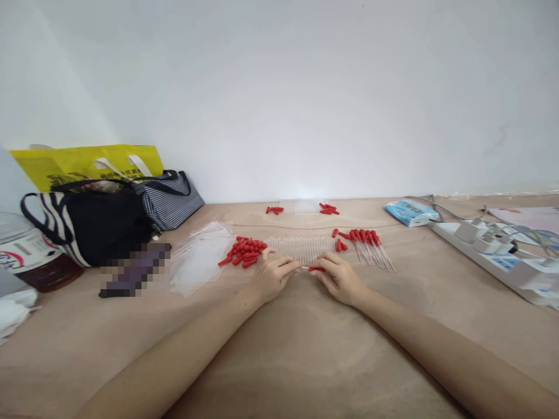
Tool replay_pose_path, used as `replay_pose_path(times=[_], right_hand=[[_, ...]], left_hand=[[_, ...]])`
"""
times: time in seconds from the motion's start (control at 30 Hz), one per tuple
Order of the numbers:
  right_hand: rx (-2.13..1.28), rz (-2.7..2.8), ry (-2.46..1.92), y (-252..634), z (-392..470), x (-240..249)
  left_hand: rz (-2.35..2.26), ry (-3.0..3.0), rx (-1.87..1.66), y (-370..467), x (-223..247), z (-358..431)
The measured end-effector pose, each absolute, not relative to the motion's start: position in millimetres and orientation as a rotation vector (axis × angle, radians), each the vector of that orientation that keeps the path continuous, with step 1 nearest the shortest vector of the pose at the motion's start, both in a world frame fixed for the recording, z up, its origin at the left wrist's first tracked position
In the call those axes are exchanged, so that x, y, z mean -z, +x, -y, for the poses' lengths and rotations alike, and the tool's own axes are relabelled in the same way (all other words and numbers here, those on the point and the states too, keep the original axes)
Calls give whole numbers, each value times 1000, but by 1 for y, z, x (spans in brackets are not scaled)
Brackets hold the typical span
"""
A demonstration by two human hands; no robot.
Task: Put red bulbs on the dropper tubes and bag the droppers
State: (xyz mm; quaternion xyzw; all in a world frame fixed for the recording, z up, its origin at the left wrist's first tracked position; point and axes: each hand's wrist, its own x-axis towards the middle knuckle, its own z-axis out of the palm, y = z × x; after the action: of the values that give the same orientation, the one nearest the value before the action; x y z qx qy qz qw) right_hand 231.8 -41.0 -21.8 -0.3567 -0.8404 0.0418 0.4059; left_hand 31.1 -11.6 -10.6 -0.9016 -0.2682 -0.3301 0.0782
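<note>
Between thumb and fingers, my left hand (273, 278) pinches a thin clear dropper tube (304, 267). My right hand (340, 278) is closed on a red rubber bulb (317, 269) at the tube's right end; whether the tube sits inside the bulb is too small to tell. Just beyond both hands lies a row of clear dropper tubes (301, 249), side by side. A pile of red bulbs (245, 251) is left of that row, close to my left hand. To the right are a few loose red bulbs (342, 247) and several droppers with red bulbs fitted (371, 247).
Clear plastic bags (198, 262) lie at left, near a pixelated dark object (137, 270), a bottle (30, 250), a black bag (105, 224), a striped bag (170, 201) and a yellow bag (87, 160). A power strip (493, 256) and blue tissue pack (410, 212) are right. More red bulbs (328, 208) lie near the wall.
</note>
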Motion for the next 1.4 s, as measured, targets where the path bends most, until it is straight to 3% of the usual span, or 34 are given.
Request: replay_pose_path(times=[0.4, 0.8, 1.4], right_hand=[[0, 2109, -773, 230, 41, 24], [189, 2238, -947, 225, 40, 21], [165, 2220, -986, 239, 45, 14]], left_hand=[[668, -2756, 952, 32, 10, 15], [702, -2685, 969, 37, 14, 20], [771, -2624, 934, 25, 5, 20]])
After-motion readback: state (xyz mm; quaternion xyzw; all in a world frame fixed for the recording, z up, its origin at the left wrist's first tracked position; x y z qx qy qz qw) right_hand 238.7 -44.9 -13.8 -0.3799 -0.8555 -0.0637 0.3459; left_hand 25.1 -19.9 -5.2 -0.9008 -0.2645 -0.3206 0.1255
